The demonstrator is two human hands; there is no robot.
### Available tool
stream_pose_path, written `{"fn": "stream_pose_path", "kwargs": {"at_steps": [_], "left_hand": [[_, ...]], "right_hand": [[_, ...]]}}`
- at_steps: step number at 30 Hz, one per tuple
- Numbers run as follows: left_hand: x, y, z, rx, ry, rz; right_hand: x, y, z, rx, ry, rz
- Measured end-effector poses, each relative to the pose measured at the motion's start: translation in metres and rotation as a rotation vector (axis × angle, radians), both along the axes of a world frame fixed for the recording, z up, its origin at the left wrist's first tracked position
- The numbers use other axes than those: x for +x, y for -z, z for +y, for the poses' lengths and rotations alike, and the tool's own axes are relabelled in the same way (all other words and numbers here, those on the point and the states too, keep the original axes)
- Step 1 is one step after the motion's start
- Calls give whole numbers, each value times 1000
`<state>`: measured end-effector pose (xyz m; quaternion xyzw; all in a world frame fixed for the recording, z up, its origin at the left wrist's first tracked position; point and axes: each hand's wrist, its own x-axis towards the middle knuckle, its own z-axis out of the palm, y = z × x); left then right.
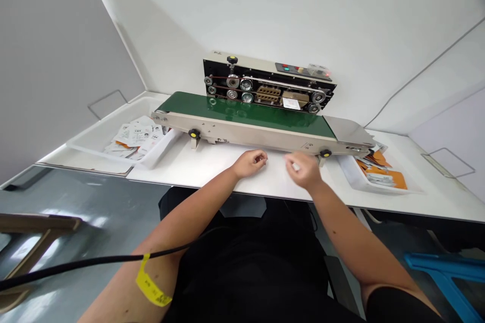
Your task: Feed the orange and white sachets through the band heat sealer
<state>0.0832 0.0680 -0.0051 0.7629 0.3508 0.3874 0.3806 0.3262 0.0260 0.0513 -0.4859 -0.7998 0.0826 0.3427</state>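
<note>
My left hand (pixel 250 163) rests on the white table just in front of the conveyor, its fingers curled in loosely, with nothing seen in them. To its right, my right hand (pixel 305 169) is closed too, slightly blurred, near the conveyor's right black knob. A pale patch shows between its fingers; whether that is a small thing or the table behind, I cannot tell. Behind both hands runs the green conveyor belt (pixel 242 113) of a band sealing machine (pixel 269 78). A small white packet (pixel 291 104) stands at the machine's rollers, apart from my hands.
A white bin (pixel 151 159) with several white and orange packets (pixel 138 136) stands on the left. Another bin (pixel 364 181) on the right holds orange and white packets (pixel 382 171). A black cable (pixel 94 261) crosses my left arm. A blue stool (pixel 447 267) stands lower right.
</note>
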Motion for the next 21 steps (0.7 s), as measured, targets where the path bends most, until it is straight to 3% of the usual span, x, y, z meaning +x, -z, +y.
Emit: {"fn": "stream_pose_path", "kwargs": {"at_steps": [3,7,15,18,21], "left_hand": [[0,-1,-1,-11,4,-13],[-1,-1,-1,-25,-7,1],[0,3,3,-30,-13,8],[-1,2,3,-33,-9,24],[-1,1,2,-20,2,34]], "right_hand": [[-3,46,-14,-131,-85,-166],[5,73,15,-234,93,-249],[-5,64,68,-391,272,-460],[-11,62,76,-436,290,-479],[-15,62,70,-385,250,-472]]}}
